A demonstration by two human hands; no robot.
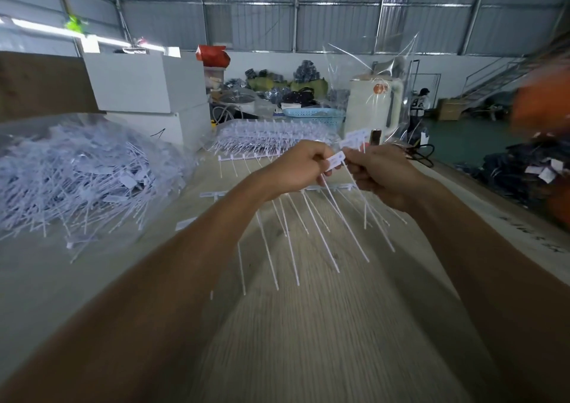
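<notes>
The wooden table (308, 325) ran away from me down the middle of the shed. On its left side sat a big heap of loose seals (80, 174), white plastic tags with long thin tails, spilling out of clear film. Behind the heap stood two stacked white boxes (148, 84), and at the far end lay a tidy stack of uncut strips (271, 138). A blue basket (314, 115) and a white jug (373, 106) stood beyond that, to the right. Under the person's hands a comb of seals (296, 242) fanned its tails toward the near edge, though I could not tell whether its bar rested on the table or hung just clear. The left hand (296, 168) was closed, thumb and fingers pinching the flat flag of a single seal (335, 159). The right hand (379, 174) was curled shut against the flag's other end, gripping where the tail began. A few more flags poked up above its knuckles. That seal sat right between the two hands, equally near to both. Its long axis ran from the flag at the far end down and to the near right, under the right hand. To my eye, any pull to free it would have to go along or across that slant.
</notes>
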